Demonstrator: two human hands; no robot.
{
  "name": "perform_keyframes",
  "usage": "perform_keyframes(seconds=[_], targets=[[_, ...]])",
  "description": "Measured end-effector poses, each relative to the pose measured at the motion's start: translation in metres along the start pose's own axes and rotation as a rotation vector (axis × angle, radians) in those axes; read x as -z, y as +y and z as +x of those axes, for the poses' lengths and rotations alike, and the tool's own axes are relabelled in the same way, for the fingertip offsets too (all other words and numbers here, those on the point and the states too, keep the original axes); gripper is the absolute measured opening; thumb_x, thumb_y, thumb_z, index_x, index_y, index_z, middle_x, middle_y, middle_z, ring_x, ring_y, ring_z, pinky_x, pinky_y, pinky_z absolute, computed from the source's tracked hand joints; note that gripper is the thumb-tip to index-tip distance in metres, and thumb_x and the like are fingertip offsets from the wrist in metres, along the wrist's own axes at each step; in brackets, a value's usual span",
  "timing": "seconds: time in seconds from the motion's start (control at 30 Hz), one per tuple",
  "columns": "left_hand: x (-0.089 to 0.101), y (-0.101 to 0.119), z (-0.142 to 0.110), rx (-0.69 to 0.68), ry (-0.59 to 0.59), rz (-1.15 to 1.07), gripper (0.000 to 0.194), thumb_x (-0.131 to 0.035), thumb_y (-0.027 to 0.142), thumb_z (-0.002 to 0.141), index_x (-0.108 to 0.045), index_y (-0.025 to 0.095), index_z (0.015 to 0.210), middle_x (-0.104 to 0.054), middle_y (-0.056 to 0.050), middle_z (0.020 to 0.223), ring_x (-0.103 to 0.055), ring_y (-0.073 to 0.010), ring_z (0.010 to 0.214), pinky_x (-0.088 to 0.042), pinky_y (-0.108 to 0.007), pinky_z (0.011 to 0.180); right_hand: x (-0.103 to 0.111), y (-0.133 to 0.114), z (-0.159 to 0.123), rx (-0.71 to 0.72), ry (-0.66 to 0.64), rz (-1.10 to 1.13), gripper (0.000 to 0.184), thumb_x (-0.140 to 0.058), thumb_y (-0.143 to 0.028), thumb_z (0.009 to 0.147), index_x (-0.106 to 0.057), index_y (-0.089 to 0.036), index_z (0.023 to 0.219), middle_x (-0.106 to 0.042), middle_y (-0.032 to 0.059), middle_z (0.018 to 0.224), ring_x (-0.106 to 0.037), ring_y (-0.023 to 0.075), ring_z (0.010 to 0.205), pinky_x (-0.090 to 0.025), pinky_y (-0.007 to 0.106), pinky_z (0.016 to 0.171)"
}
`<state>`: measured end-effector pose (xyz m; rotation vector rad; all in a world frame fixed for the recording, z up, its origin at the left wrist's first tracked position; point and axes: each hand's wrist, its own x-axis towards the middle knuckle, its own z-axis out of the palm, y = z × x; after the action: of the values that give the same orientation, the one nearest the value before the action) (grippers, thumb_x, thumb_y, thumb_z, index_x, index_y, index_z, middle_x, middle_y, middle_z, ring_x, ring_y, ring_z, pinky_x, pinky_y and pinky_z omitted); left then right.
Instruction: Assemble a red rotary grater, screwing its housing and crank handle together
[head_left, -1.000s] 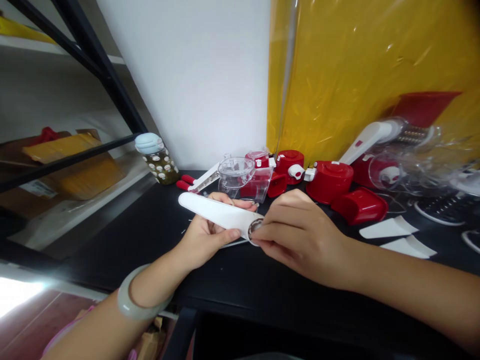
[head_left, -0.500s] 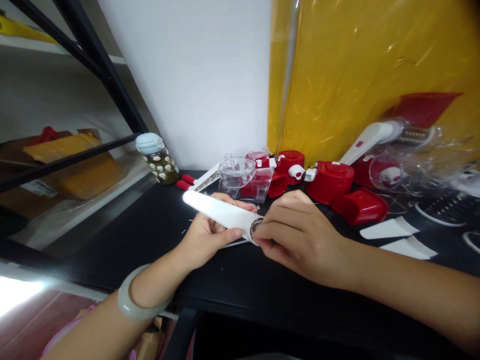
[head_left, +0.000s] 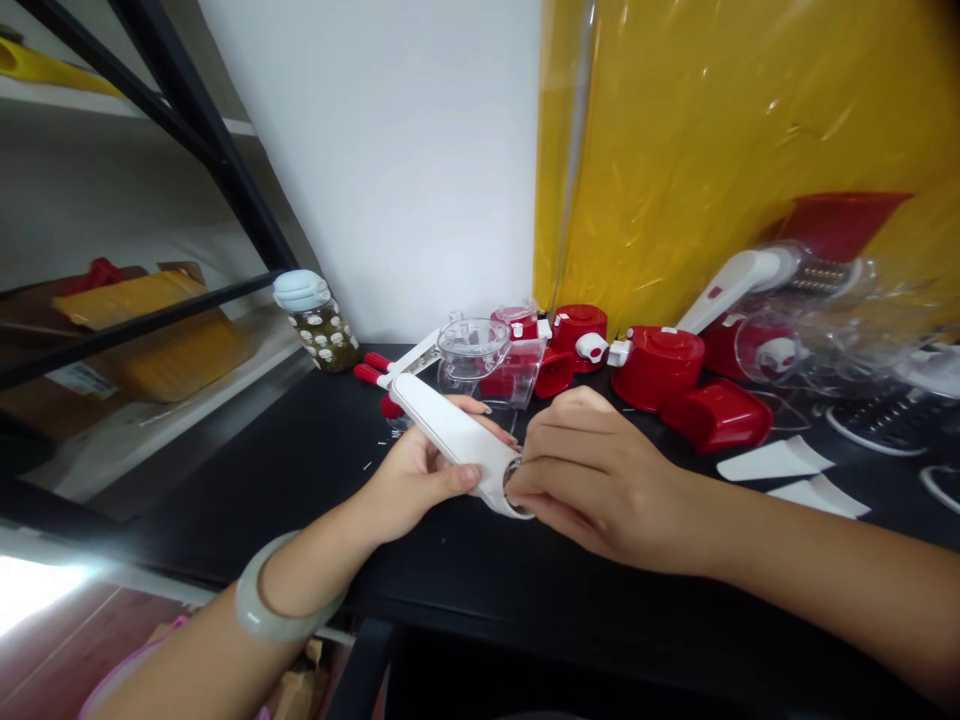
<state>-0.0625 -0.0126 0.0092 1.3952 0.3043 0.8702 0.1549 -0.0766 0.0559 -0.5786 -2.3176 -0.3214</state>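
A long white plastic grater handle [head_left: 454, 425] slants across the black table, held up above its surface. My left hand [head_left: 416, 480] is closed around it, thumb on the near face and fingers behind. At its lower right end is a round opening with a dark ring [head_left: 511, 470]. My right hand [head_left: 600, 475] is closed, its fingertips pinched together at that opening. Whatever those fingertips hold is hidden behind them. Just beyond my hands stands a clear plastic grater part [head_left: 472, 350].
Red grater bodies [head_left: 658, 365] stand along the back, with a red chute [head_left: 720, 415] before them. Two white handle covers [head_left: 776, 458] lie to the right. A bottle [head_left: 319, 320] stands at back left by the shelf rack [head_left: 217, 200]. Red-tipped tools [head_left: 371, 368] lie near it.
The white handle has tilted more steeply, its ring end lower and its far tip shifted right. My right fingertips stay at the opening. A red tip now shows behind the handle.
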Motion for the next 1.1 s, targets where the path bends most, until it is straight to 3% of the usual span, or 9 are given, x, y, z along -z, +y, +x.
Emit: perform_keyframes(seconds=[0.17, 0.3, 0.4, 0.5, 0.67, 0.8, 0.9, 1.1], targets=[[0.004, 0.000, 0.000, -0.028, -0.020, 0.053, 0.051, -0.075, 0.025, 0.080, -0.053, 0.023, 0.126, -0.069, -0.009, 0.112, -0.068, -0.0212, 0.095, -0.056, -0.030, 0.081, -0.001, 0.001, -0.003, -0.012, 0.025, 0.043, 0.008, -0.058, -0.018, 0.091, -0.065, -0.015, 0.090, -0.065, 0.0030, 0.077, -0.054, 0.0146, 0.076, -0.042, 0.033, 0.073], [0.002, 0.005, 0.000, -0.086, 0.080, 0.074, 0.054, -0.078, 0.036, 0.077, -0.054, 0.020, 0.123, -0.070, -0.009, 0.104, -0.068, -0.0212, 0.089, -0.056, -0.030, 0.076, 0.002, 0.008, -0.005, -0.122, 0.121, 0.041, 0.013, -0.063, -0.019, 0.087, -0.063, -0.018, 0.100, -0.066, 0.0037, 0.089, -0.057, 0.0162, 0.085, -0.044, 0.036, 0.079], [0.000, 0.012, 0.001, -0.193, 0.219, 0.062, 0.054, -0.077, 0.047, 0.074, -0.057, 0.018, 0.116, -0.070, -0.006, 0.092, -0.067, -0.0189, 0.078, -0.055, -0.028, 0.069, 0.004, 0.019, -0.003, -0.270, 0.178, -0.054, 0.030, -0.065, -0.026, 0.085, -0.058, -0.021, 0.114, -0.061, 0.0093, 0.111, -0.054, 0.0227, 0.106, -0.042, 0.044, 0.093], [-0.001, 0.018, 0.003, -0.270, 0.338, 0.046, 0.050, -0.074, 0.052, 0.076, -0.057, 0.018, 0.108, -0.067, -0.003, 0.082, -0.063, -0.0158, 0.069, -0.053, -0.026, 0.061, 0.000, 0.033, 0.000, -0.435, 0.150, -0.108, 0.059, -0.071, -0.040, 0.080, -0.047, -0.021, 0.130, -0.048, 0.0155, 0.131, -0.044, 0.0306, 0.124, -0.038, 0.054, 0.104], [0.001, 0.024, 0.006, -0.254, 0.431, -0.017, 0.043, -0.065, 0.055, 0.079, -0.057, 0.018, 0.099, -0.059, 0.002, 0.068, -0.052, -0.0109, 0.053, -0.045, -0.022, 0.048, -0.015, 0.053, 0.003, -0.644, 0.067, 0.012, 0.095, -0.078, -0.053, 0.069, -0.030, -0.020, 0.144, -0.041, 0.0182, 0.140, -0.037, 0.0343, 0.135, -0.036, 0.056, 0.111], [0.002, 0.026, 0.008, -0.198, 0.484, -0.031, 0.041, -0.066, 0.053, 0.078, -0.057, 0.017, 0.097, -0.057, 0.003, 0.066, -0.050, -0.0101, 0.050, -0.043, -0.021, 0.045, -0.025, 0.062, 0.002, -0.745, 0.080, 0.194, 0.088, -0.078, -0.045, 0.070, -0.032, -0.019, 0.141, -0.043, 0.0174, 0.143, -0.043, 0.0317, 0.134, -0.036, 0.054, 0.113], [0.003, 0.026, 0.009, -0.186, 0.504, -0.032, 0.040, -0.067, 0.050, 0.078, -0.057, 0.017, 0.097, -0.056, 0.003, 0.065, -0.051, -0.0102, 0.051, -0.044, -0.021, 0.047, -0.028, 0.070, -0.001, -0.824, 0.092, 0.325, 0.076, -0.078, -0.036, 0.070, -0.040, -0.019, 0.134, -0.050, 0.0166, 0.138, -0.056, 0.0289, 0.121, -0.044, 0.052, 0.106], [0.004, 0.026, 0.009, -0.140, 0.511, -0.036, 0.039, -0.068, 0.048, 0.077, -0.059, 0.016, 0.096, -0.057, 0.003, 0.065, -0.051, -0.0104, 0.053, -0.044, -0.022, 0.049, -0.014, 0.082, -0.012, -0.833, 0.065, 0.445, 0.076, -0.079, -0.035, 0.070, -0.041, -0.022, 0.134, -0.052, 0.0140, 0.138, -0.059, 0.0254, 0.119, -0.050, 0.048, 0.103]])
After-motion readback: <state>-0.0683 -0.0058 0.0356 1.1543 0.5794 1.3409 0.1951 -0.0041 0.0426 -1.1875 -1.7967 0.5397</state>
